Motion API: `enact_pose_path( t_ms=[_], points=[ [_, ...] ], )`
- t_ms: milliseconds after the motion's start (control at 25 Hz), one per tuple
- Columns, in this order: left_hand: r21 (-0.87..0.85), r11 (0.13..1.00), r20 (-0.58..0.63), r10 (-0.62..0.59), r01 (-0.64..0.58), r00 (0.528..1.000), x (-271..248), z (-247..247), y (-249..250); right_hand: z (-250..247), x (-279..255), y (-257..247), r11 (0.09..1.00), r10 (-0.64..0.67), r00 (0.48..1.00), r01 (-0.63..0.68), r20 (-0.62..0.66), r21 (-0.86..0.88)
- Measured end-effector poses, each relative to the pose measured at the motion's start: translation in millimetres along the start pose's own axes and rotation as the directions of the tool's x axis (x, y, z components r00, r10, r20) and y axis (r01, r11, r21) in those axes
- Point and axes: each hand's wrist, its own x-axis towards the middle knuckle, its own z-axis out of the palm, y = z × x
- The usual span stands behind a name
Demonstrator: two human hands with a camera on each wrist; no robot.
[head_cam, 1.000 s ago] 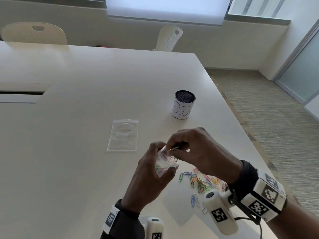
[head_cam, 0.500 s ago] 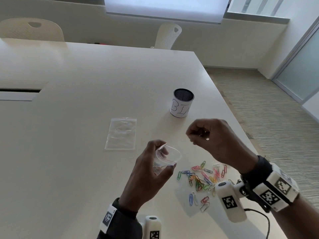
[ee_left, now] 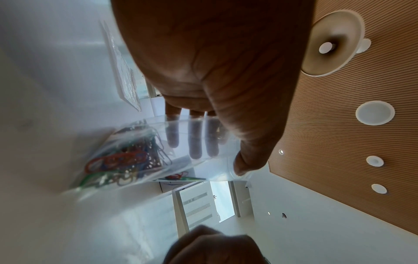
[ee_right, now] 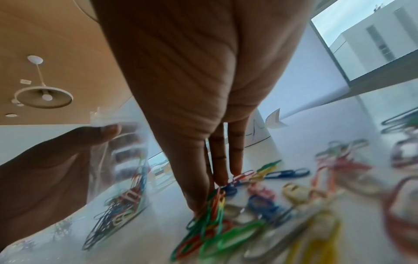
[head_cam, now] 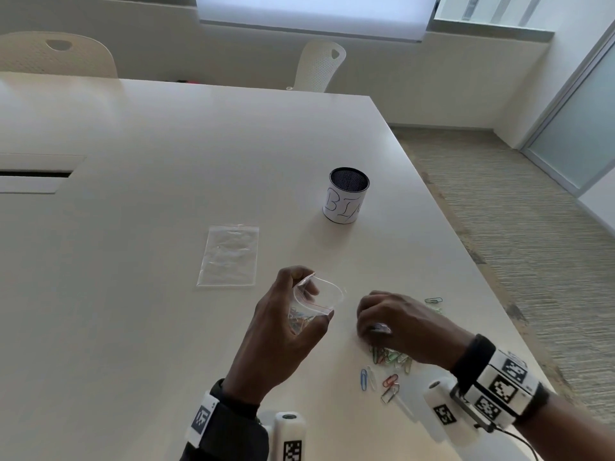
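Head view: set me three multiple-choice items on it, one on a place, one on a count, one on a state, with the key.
1. Where does the mesh cup stand?
A. Upright on the table.
B. On a chair seat.
C. On the carpet.

2. How many clear bags show?
A. One.
B. Two.
C. Four.

3. How is the held bag in the left hand?
A. Sealed and empty.
B. Mouth open, paper clips inside.
C. Lying flat on the table.

Key:
1 A, the cup stands on the tabletop, its dark mouth facing up.
2 B, a flat bag lies on the table and the held bag is gripped above it.
3 B, its rim gapes wide and coloured clips lie at its bottom.
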Motion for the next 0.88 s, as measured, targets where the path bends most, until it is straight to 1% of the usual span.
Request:
enact_pose_path(
  t_ms=[80,160,240,320,440,600,720,880],
  points=[
    [-0.006,1.0,0.002,0.001,-0.001,1.0,0,0,0,-9,-10,7,0.997,0.079,0.996,-0.08,-0.04,-0.023],
    [-0.009,1.0,0.008,0.004,-0.004,1.0,0,0,0,-16,-18,10,0.983,0.174,0.981,-0.178,-0.084,-0.052],
    [-0.009,1.0,0.01,0.007,-0.007,1.0,0,0,-1,-17,-22,10,0.961,0.248,0.968,-0.251,-0.038,-0.113],
    [-0.011,1.0,0.011,0.003,-0.003,1.0,0,1,0,-12,-24,6,0.947,0.289,0.957,-0.282,0.028,-0.151],
    [-0.005,1.0,0.01,0.0,0.0,1.0,1,1,0,-3,-24,-5,0.96,0.259,0.965,-0.253,0.033,-0.119],
    [0.0,1.0,0.008,0.002,-0.002,1.0,1,0,0,12,-22,-18,0.985,0.17,0.985,-0.171,-0.034,-0.024],
    [0.007,1.0,0.002,-0.003,0.003,1.0,0,0,0,22,-19,-21,0.987,0.136,0.988,-0.141,-0.078,-0.072],
    [0.004,1.0,0.0,-0.004,0.004,1.0,0,0,2,23,-16,-24,0.972,0.159,0.983,-0.173,-0.094,-0.157]
  ],
)
